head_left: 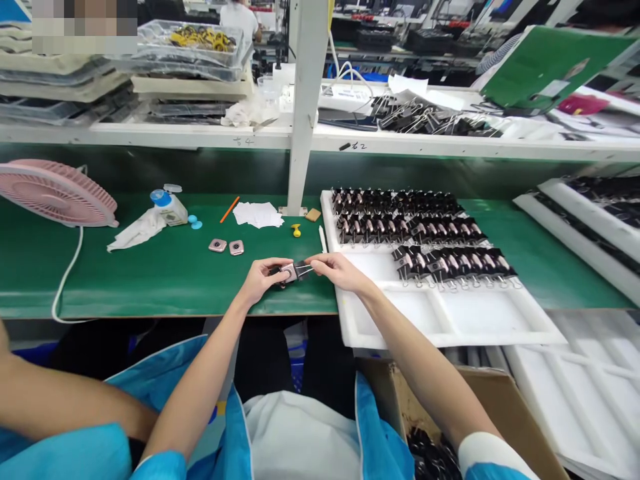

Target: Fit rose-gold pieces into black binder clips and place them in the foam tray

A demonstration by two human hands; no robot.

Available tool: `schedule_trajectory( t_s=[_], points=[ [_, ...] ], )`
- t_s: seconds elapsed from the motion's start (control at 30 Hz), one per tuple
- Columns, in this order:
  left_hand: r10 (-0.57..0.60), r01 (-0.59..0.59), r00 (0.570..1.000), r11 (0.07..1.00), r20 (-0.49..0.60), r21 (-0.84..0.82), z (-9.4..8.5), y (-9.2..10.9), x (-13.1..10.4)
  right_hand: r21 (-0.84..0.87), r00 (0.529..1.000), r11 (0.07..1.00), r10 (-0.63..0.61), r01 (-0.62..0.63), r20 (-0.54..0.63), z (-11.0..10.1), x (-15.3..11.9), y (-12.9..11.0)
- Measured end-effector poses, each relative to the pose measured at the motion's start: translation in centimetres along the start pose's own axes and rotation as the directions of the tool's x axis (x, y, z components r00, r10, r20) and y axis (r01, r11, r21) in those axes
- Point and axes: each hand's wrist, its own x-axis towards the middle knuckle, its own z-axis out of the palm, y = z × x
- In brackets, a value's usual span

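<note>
Above the green mat's front part, my left hand point(261, 279) grips a small pinkish watch case point(289, 272) with black clips on it. My right hand point(336, 268) pinches the wire handles of a black binder clip point(303, 269) at the case's right side. Two pinkish watch cases point(217, 245) without clips lie on the mat, left of and beyond my left hand. Right of my right hand is a white foam tray point(425, 313) with rows of clipped watch cases point(450, 263); its front compartments show bare foam.
A pink fan point(55, 192), a blue-capped bottle point(171, 208), white paper point(259, 214), an orange stick point(229, 209) and a yellow piece point(297, 231) are on the green table point(150, 287). A post point(301, 107) rises behind. Another person's arm point(65, 393) is at lower left.
</note>
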Motion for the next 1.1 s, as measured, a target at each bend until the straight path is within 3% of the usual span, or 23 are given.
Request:
schedule_trajectory(
  t_s=[0.43, 0.63, 0.7, 0.77, 0.83, 0.9, 0.93, 1.03, 1.1],
  points=[
    [-0.035, 0.033, 0.998, 0.998, 0.047, 0.052, 0.1, 0.3, -0.2, -0.026, 0.999, 0.999, 0.017, -0.018, -0.049, 0.6, -0.1, -0.6],
    [0.063, -0.074, 0.995, 0.985, 0.077, 0.159, -0.1, 0.4, 0.1, -0.115, 0.999, 0.993, 0.038, -0.037, 0.008, 2.3, 0.8, -2.3],
    [0.129, -0.125, 0.992, 0.979, -0.015, 0.161, -0.4, 0.4, 0.5, -0.096, 0.996, 0.992, 0.079, -0.084, -0.050, 2.3, 0.4, -2.5],
    [0.219, -0.167, 0.954, 0.956, -0.205, 0.243, -1.1, 0.6, 0.8, 0.061, 0.974, 0.988, 0.152, -0.144, -0.169, 1.6, -1.1, -2.6],
    [0.358, -0.151, 0.856, 0.863, -0.372, 0.482, -2.5, 1.0, 1.0, 0.246, 0.929, 0.959, 0.211, -0.138, -0.304, 0.3, -3.8, -2.8],
    [0.500, -0.037, 0.769, 0.656, -0.398, 0.754, -4.3, 1.6, 0.9, 0.259, 0.842, 0.960, 0.222, -0.102, -0.491, -1.5, -7.0, -3.1],
    [0.540, 0.032, 0.757, 0.532, -0.368, 0.846, -5.3, 1.9, 0.9, 0.183, 0.776, 0.977, 0.199, -0.108, -0.599, -2.5, -8.6, -3.1],
    [0.489, 0.180, 0.831, 0.218, -0.267, 0.959, -7.8, 2.6, 0.9, -0.164, 0.584, 0.949, 0.024, -0.268, -0.812, -5.2, -11.9, -2.4],
    [0.395, 0.225, 0.886, 0.091, -0.242, 0.970, -8.8, 2.7, 1.0, -0.332, 0.542, 0.856, -0.073, -0.397, -0.837, -6.5, -12.8, -1.5]
  ],
)
